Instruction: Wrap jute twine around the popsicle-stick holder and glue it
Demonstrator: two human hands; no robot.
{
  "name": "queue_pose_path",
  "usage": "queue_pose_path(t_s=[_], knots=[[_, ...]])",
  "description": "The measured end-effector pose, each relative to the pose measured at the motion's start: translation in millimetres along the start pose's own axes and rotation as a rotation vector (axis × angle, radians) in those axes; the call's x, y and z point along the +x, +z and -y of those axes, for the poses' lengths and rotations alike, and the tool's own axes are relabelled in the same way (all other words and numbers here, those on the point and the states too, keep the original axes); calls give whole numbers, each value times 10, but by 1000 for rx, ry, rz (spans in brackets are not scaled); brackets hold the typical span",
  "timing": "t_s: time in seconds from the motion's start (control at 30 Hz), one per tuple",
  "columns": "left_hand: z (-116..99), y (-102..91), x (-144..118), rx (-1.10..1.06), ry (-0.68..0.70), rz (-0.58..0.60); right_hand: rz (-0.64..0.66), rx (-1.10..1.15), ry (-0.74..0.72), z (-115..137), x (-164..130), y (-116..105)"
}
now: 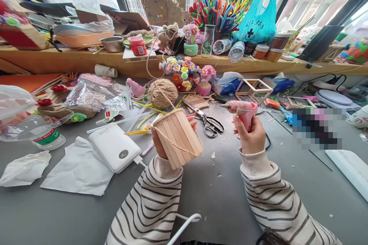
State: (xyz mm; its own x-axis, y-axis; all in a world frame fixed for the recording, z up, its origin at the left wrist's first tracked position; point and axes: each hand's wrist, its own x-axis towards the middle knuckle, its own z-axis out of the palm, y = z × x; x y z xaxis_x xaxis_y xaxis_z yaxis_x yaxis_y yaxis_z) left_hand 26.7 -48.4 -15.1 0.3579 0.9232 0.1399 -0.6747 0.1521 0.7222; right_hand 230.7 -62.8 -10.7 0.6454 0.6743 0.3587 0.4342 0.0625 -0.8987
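My left hand (160, 143) is closed around a small box of pale popsicle sticks (177, 138), held tilted above the table. Twine (169, 138) runs along the box's top edge and slants across its near side. From the box it leads back to a twine ball (163, 93) on the table. My right hand (253, 136) grips a pink hot glue gun (243, 111), its nozzle pointing left toward the box but apart from it. Black-handled scissors (211, 122) lie spread on the table between my hands.
A white power bank (115, 147) with a cable lies left, beside white tissues (79, 166). Loose popsicle sticks (198, 101) and a stick frame (254, 90) sit farther back. Yarn flowers (182, 69) stand below a crowded wooden ledge (109, 59). A plastic bottle (47, 138) is far left.
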Motion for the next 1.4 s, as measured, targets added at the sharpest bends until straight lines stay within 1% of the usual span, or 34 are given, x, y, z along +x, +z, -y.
queue_pose_path(t_s=[0.07, 0.13, 0.27, 0.4, 0.5, 0.67, 0.8, 0.87, 0.97, 1.1, 1.17, 1.4], knots=[[16, 1, -1, -10, 44, -5, 5, 18, 45, 23, -4, -2], [42, 29, -2, -26, 75, -3, 17, 13, 47, 55, -11, -19], [76, 89, -3, -58, 105, 36, -7, -47, -84, 104, -16, -74], [78, 79, -18, -110, 40, 14, -61, -100, -213, 138, -51, -106], [81, 45, -36, -142, -1, 50, -88, -147, -270, 170, -112, -99], [95, 8, -51, -137, -15, 72, -145, -176, -291, 206, -194, -86], [100, 25, -46, -116, -2, 100, -140, -242, -421, 193, -188, -92], [98, 55, -45, -132, 1, 87, -141, -256, -481, 191, -185, -87], [83, 103, -59, -185, -5, 62, -154, -259, -529, 203, -196, -69], [59, 121, -93, -229, -82, 2, -172, -274, -568, 212, -213, -59], [58, 118, -100, -244, -85, -17, -174, -279, -590, 208, -214, -65], [75, 125, -100, -265, -76, -42, -179, -291, -586, 197, -214, -70]])
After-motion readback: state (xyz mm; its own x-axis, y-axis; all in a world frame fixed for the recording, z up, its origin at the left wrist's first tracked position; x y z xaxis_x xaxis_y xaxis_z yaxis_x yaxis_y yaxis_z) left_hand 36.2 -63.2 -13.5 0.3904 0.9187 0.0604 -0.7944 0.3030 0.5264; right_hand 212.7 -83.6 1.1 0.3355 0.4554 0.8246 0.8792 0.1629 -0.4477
